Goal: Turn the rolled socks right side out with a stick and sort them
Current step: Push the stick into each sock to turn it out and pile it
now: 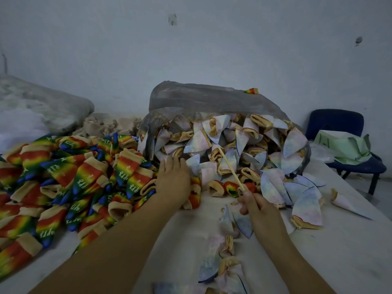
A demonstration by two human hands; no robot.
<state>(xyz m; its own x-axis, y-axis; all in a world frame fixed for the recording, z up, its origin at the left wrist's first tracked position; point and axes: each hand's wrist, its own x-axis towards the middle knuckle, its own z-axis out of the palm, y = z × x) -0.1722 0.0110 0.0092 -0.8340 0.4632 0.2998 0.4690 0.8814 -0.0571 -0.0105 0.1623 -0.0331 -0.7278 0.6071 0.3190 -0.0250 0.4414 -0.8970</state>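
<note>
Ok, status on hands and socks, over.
Right hand grips stick, tip at pale sock pile. Left hand flat at pile's edge, holding nothing. Rainbow socks heaped left. Nothing blocking.

One head-worn wide-angle view looks forward and down, close over the table [339, 251], facing the wall [191, 49].
</note>
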